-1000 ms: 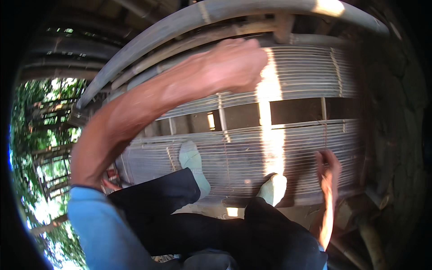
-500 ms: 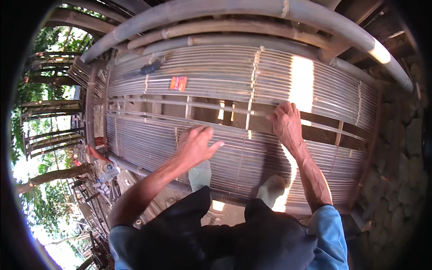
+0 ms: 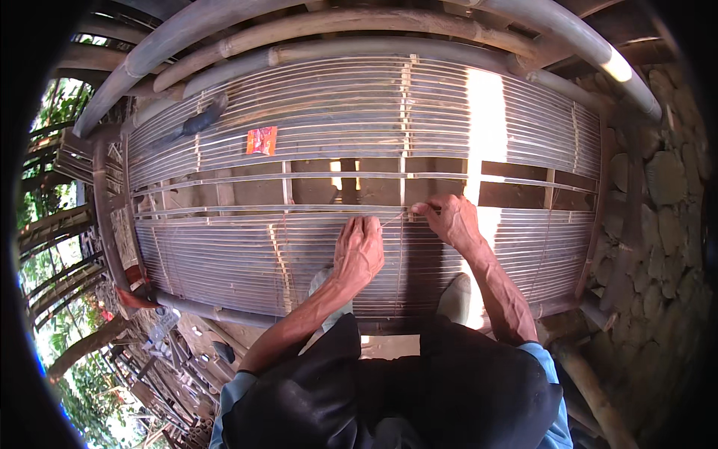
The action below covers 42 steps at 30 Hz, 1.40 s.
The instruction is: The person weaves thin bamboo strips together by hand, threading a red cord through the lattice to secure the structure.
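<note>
There — thin strip (image 3: 395,218) between pinching fingers (image 3: 419,210)

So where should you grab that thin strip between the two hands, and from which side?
Probably at its loose end, from above. The thin strip runs slanted between the left hand and the right hand, lifted a little off the slatted bamboo platform. It is too slim for a whole fist, so a thumb-and-finger pinch suits it, as the right hand's fingertips seem to do.
</note>
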Each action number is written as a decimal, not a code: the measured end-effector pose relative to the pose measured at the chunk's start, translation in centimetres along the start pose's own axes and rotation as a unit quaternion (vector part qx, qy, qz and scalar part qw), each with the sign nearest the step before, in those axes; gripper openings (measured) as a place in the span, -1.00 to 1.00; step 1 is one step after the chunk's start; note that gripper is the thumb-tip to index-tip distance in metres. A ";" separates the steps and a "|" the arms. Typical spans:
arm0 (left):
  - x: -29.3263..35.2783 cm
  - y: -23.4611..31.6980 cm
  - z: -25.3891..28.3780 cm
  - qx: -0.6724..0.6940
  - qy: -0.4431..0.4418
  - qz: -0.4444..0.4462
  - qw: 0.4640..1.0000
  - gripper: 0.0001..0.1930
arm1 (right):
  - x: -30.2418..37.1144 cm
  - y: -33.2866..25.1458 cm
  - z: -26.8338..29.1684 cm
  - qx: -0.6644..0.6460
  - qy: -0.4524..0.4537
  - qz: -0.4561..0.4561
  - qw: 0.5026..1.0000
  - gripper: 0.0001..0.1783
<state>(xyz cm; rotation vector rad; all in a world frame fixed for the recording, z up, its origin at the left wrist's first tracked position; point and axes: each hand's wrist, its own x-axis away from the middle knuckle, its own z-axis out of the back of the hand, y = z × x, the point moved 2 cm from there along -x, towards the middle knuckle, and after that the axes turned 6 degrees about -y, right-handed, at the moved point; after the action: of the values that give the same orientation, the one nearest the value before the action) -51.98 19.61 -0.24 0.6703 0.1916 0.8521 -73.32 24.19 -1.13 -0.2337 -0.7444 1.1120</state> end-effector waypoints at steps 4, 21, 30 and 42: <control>0.9 -0.6 2.8 0.143 -0.163 0.087 0.972 -0.90 | 0.6 0.2 -1.1 -0.006 0.079 0.045 0.996 -0.60; -2.3 -6.3 17.0 0.139 0.035 0.075 0.987 -0.73 | -4.1 2.6 -0.9 -0.042 -0.210 -0.021 0.977 -0.26; -8.5 -1.4 -2.7 0.020 -0.072 0.088 0.993 -0.76 | -4.4 -1.1 -2.1 -0.043 -0.117 -0.071 0.990 -0.64; -9.7 0.2 4.7 0.697 -0.234 0.168 0.657 -0.54 | 0.7 1.6 2.6 -0.475 -0.108 0.073 0.870 -0.82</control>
<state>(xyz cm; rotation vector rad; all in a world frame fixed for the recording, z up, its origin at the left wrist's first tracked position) -56.49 10.24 2.59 2.4341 0.2364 0.7233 -76.00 25.06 0.29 -1.0249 -1.4667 0.8350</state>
